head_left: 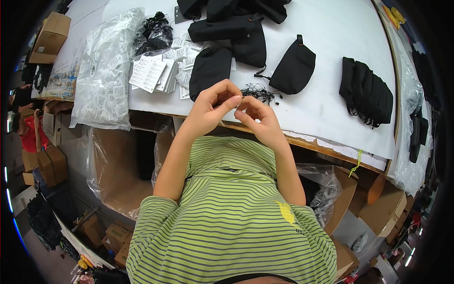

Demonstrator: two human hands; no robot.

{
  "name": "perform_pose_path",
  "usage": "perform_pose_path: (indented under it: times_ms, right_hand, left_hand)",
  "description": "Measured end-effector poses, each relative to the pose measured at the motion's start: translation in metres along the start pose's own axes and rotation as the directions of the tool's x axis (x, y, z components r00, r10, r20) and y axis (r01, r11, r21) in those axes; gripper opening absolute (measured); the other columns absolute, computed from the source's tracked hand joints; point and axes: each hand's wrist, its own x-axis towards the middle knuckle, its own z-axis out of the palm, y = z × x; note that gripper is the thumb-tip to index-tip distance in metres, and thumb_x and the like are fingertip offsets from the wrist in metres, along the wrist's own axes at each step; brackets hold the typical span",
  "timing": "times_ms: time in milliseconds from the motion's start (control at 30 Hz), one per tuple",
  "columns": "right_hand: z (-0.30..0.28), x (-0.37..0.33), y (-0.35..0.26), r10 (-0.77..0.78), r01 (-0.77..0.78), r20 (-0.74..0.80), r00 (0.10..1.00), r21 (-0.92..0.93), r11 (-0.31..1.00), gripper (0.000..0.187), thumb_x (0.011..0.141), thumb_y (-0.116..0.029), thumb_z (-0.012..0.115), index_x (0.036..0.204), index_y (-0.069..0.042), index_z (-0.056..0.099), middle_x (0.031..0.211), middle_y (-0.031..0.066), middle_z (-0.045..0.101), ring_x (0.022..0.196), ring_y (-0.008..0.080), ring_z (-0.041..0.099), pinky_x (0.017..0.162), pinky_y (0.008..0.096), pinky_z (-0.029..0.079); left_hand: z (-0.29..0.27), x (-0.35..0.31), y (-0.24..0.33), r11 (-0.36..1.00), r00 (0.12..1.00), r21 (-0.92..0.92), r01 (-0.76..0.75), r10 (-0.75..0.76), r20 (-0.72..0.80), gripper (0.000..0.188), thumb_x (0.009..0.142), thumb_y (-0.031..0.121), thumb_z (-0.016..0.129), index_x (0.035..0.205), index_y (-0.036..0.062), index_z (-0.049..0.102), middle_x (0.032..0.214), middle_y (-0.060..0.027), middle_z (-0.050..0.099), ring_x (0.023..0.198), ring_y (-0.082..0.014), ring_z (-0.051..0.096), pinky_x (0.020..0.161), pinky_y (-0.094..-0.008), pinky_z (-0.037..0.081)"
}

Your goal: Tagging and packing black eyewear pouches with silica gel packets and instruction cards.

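My left hand (211,105) and my right hand (263,124) meet over the table's near edge, thumbs and fingers closed in a pinch. Between the fingertips is something small, thin and dark, too small to name. Just beyond my right hand lies a tangle of black strings (261,93). One black fabric pouch (208,68) lies flat past my left hand. Another black pouch (294,68), with a loop at its top, lies by itself to the right of the strings. Stacked white printed cards (150,73) lie to the left, beside loose white labels (188,57).
More black pouches (227,29) are heaped at the back, and a row of them (366,92) lies at the right. A clear bag of white labels (101,80) and black cords in plastic (154,32) sit at the left. Below the table stands an open cardboard box (118,170).
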Motion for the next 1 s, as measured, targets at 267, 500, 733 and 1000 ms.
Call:
perform_pose_path:
  times_ms: [267, 500, 733, 1000]
  right_hand:
    - [0.001, -0.001, -0.002, -0.029, 0.031, -0.022, 0.999, 0.119, 0.992, 0.013, 0.087, -0.015, 0.064, 0.093, -0.004, 0.058, 0.075, -0.0037, 0.057, 0.062, 0.0026, 0.048, 0.056, 0.0184, 0.037]
    - [-0.01, -0.006, -0.018, 0.052, -0.041, -0.054, 0.997, 0.185, 0.982, 0.012, 0.091, -0.015, 0.059, 0.09, -0.003, 0.058, 0.075, -0.0004, 0.058, 0.072, 0.0058, 0.055, 0.066, 0.02, 0.042]
    - [-0.008, -0.007, -0.017, 0.0, 0.011, -0.088, 0.996, 0.125, 0.992, 0.013, 0.092, -0.015, 0.058, 0.089, -0.002, 0.057, 0.074, -0.0002, 0.058, 0.07, 0.006, 0.055, 0.064, 0.02, 0.042]
    - [-0.008, -0.006, -0.015, -0.081, 0.09, -0.087, 0.993, 0.105, 0.99, 0.014, 0.092, -0.014, 0.058, 0.087, 0.0, 0.057, 0.071, 0.0007, 0.057, 0.066, 0.0056, 0.053, 0.062, 0.019, 0.041]
  left_hand:
    - [0.001, -0.002, 0.0, 1.0, 1.0, -0.006, 0.012, -0.012, -0.026, 0.013, 0.091, 0.014, 0.059, 0.088, 0.0017, 0.055, 0.074, 0.0029, 0.052, 0.064, -0.0018, 0.043, 0.057, -0.018, 0.035]
    - [0.0, -0.004, -0.005, 0.995, 1.0, 0.102, 0.004, -0.004, 0.002, 0.013, 0.088, 0.014, 0.061, 0.085, 0.0022, 0.056, 0.069, 0.0038, 0.048, 0.059, -0.0019, 0.039, 0.052, -0.0194, 0.03]
    - [0.002, -0.003, 0.002, 0.979, 1.0, 0.202, -0.018, 0.014, 0.021, 0.014, 0.085, 0.014, 0.062, 0.082, 0.0017, 0.056, 0.07, 0.0008, 0.048, 0.059, -0.006, 0.042, 0.052, -0.0217, 0.034]
    - [0.002, -0.003, 0.002, 0.976, 1.0, 0.218, -0.005, -0.002, 0.029, 0.014, 0.085, 0.014, 0.061, 0.083, 0.0015, 0.055, 0.071, -0.0008, 0.05, 0.058, -0.0073, 0.043, 0.053, -0.0224, 0.036]
